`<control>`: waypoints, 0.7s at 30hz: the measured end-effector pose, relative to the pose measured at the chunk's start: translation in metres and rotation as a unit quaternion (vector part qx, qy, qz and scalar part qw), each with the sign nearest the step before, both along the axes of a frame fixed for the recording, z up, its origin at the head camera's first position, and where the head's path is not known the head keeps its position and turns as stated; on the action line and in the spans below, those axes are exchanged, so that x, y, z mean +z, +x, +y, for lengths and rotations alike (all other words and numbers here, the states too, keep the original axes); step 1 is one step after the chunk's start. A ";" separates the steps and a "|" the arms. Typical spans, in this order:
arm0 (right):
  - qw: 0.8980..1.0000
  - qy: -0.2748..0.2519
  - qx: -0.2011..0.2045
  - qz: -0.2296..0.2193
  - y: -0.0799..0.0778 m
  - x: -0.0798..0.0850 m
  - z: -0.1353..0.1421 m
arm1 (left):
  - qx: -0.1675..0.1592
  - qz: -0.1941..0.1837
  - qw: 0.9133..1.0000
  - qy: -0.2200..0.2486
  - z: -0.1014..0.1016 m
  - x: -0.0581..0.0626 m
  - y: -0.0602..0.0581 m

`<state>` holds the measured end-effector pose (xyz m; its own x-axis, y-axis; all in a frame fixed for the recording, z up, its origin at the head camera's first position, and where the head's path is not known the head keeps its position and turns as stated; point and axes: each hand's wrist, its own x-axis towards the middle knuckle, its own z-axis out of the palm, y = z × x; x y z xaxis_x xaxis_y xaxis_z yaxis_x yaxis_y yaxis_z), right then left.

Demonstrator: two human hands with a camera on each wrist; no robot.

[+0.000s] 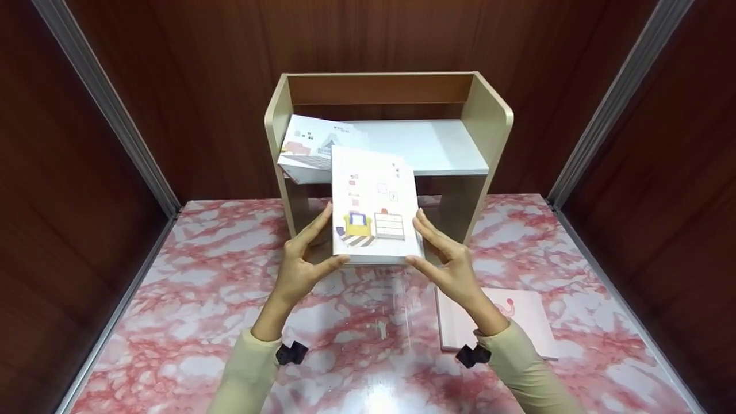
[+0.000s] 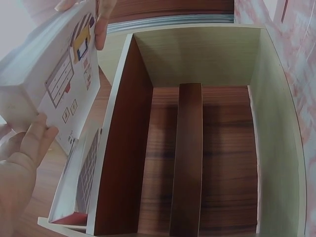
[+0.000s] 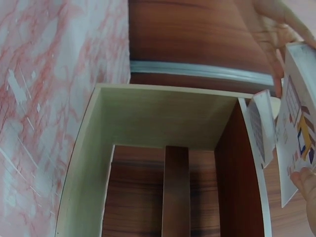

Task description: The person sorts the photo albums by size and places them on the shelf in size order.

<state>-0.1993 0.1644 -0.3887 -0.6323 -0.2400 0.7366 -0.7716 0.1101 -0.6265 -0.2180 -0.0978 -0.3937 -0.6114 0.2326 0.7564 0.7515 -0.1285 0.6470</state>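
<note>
Held book (image 1: 374,201): white, yellow-purple print. Near-right book (image 1: 530,310): pale pink. Table (image 1: 195,293): pink-white marbling. Walls (image 1: 374,34): dark brown woodgrain.

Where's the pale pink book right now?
In the head view, the pale pink book lies on the marbled table, lower right, partly hidden beneath the right arm.

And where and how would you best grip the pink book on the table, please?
I'd pinch the pink book by its right edge, coming low from the right: it lies flat and looks thin, and that edge shows clear of the right sleeve.
</note>
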 end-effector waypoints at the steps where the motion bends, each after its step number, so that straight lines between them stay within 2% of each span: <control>1: 1.000 0.001 0.000 0.001 0.000 0.000 0.000 | 0.000 0.000 1.000 0.001 0.000 0.000 0.000; 10: 1.000 0.002 -0.003 -0.009 -0.001 -0.001 0.000 | 0.021 0.012 1.000 -0.004 0.002 0.003 0.003; 17: 1.000 0.002 -0.009 -0.011 -0.001 0.000 -0.001 | 0.028 0.024 0.999 -0.001 0.005 0.019 0.016; 21: 1.000 -0.002 -0.013 -0.012 -0.001 0.000 -0.002 | 0.038 0.024 0.999 -0.004 0.007 0.022 0.017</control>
